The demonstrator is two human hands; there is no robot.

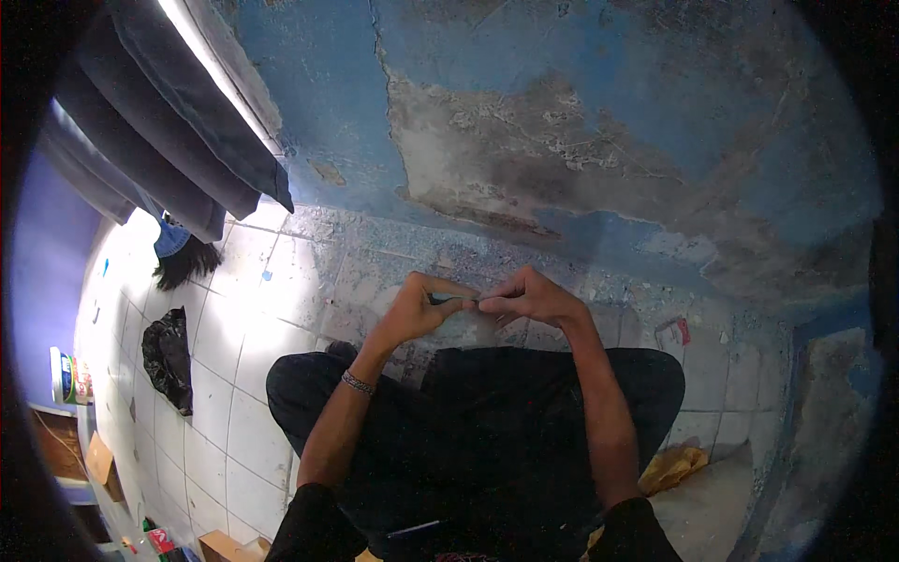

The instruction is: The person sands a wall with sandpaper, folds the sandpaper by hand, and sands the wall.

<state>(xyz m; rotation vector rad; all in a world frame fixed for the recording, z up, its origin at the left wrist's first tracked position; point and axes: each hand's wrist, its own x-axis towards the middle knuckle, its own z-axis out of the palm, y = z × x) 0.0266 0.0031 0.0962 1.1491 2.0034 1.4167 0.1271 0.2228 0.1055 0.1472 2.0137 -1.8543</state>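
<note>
In front of my crossed legs, my left hand (420, 305) and my right hand (534, 298) meet at their fingertips. Thumb and forefinger are pinched together on each side. Something small and dark seems to sit between the fingertips, too small to name. A bracelet (357, 382) circles my left wrist. Both hands hover above a tiled floor (217, 393) dusted with paint flakes, close to the foot of a blue wall (468, 56) whose paint has peeled to bare grey plaster.
Grey curtains (178, 103) hang at the upper left over a blue broom (171, 240). A black plastic bag (169, 361) lies on the left tiles, with a white tub (64, 377) farther left. At the right are a red-and-white packet (676, 331) and a crumpled yellow-brown bag (672, 468).
</note>
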